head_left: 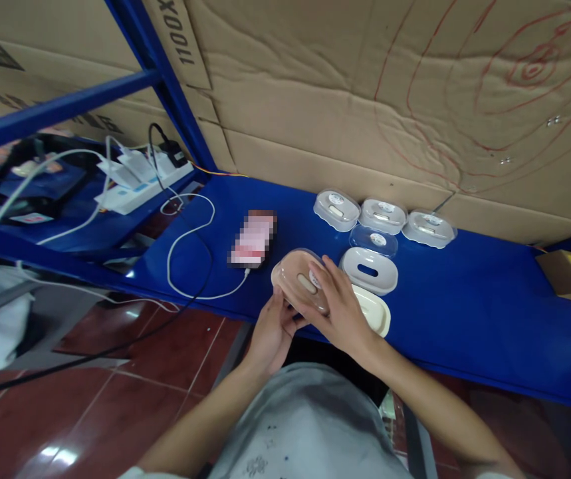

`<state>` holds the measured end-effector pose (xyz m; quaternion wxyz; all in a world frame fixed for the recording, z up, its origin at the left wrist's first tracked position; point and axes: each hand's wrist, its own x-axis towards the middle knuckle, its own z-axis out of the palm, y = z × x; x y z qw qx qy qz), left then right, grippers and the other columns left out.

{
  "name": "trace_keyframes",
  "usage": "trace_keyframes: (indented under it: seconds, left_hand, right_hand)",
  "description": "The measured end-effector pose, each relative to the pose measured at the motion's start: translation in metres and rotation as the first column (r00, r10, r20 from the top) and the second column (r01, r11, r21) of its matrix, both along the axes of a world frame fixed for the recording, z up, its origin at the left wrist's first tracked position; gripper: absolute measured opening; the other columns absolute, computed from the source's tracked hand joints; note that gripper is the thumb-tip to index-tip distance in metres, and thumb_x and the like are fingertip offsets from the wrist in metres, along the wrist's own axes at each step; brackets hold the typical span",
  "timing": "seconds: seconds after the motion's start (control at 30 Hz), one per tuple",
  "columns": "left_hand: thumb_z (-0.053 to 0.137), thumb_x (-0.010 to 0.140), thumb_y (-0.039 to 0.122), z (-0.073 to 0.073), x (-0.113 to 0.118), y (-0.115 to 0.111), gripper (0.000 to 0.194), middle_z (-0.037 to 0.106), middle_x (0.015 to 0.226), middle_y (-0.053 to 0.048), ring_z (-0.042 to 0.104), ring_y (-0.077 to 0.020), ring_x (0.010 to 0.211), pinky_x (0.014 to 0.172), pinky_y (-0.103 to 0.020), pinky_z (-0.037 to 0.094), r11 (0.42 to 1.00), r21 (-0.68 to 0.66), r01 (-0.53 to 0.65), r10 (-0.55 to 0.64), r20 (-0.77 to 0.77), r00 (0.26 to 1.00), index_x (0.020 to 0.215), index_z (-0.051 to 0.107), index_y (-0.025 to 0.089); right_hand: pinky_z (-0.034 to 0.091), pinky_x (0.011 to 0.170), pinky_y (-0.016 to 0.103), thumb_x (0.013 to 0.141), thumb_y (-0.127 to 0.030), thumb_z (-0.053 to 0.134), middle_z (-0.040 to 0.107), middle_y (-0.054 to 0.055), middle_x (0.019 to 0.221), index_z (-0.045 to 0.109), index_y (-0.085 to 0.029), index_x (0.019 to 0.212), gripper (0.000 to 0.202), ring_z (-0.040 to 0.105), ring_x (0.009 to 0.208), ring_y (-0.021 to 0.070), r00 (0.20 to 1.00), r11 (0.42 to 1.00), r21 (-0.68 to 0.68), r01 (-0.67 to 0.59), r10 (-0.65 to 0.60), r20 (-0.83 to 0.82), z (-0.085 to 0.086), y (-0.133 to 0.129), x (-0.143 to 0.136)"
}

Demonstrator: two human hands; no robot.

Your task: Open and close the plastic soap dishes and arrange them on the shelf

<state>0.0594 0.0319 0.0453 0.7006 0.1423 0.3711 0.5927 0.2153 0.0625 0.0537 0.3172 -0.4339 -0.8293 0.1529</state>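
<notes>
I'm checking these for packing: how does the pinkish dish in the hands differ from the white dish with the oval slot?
The pinkish dish is held by the left hand and right hand; the white dish lies on the blue table. The pinkish dish sits under a clear lid; the white dish is uncovered. Both look oblong with rounded ends.

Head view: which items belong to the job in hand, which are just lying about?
Part of the job, it seems: peach lidded case, held in left hand and right hand; three lidded cases; clear lid; slotted white tray; cream tray.

Just lying about, apparently: phone; white cable; power strip; brown box.
</notes>
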Motion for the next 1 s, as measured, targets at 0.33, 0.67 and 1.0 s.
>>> trace_keyframes:
  seconds: [0.33, 0.67, 1.0]
  left_hand:
    - [0.076, 0.09, 0.053, 0.011, -0.01, 0.003, 0.049, 0.08, 0.116, -0.014, 0.077, -0.0312, 0.107, 0.076, -0.034, 0.066, 1.0, -0.021, -0.004, 0.004, -0.033, 0.999, 0.122, 0.073, 0.016]
    - [0.083, 0.086, 0.041, 0.012, -0.014, 0.008, 0.041, 0.08, 0.116, -0.011, 0.073, -0.0326, 0.119, 0.089, -0.037, 0.064, 1.0, 0.03, 0.002, -0.001, -0.039, 0.999, 0.118, 0.075, 0.017]
    - [0.075, 0.092, 0.024, 0.003, -0.009, 0.009, 0.056, 0.067, 0.145, -0.011, 0.062, -0.0269, 0.137, 0.123, -0.044, 0.042, 0.998, -0.06, -0.027, 0.027, 0.0, 1.0, 0.146, 0.061, 0.023]
  right_hand:
    - [0.034, 0.124, 0.063, 0.087, -0.048, 0.082, 0.014, 0.016, 0.176, 0.006, -0.036, 0.169, 0.112, 0.017, 0.163, 0.0372, 0.986, 0.984, -0.096, -0.147, 0.154, 0.065, 0.003, 0.012, 0.008]
    - [0.033, 0.126, 0.059, 0.094, -0.048, 0.075, 0.01, 0.014, 0.177, 0.012, -0.036, 0.169, 0.099, 0.015, 0.163, 0.0336, 0.986, 0.979, -0.119, -0.166, 0.167, -0.006, 0.015, 0.009, 0.011]
    - [0.032, 0.125, 0.059, 0.094, -0.037, 0.075, 0.029, 0.026, 0.17, 0.037, -0.013, 0.161, 0.08, 0.027, 0.159, 0.0394, 0.943, 0.991, -0.051, -0.124, 0.134, 0.306, -0.003, 0.083, 0.005]
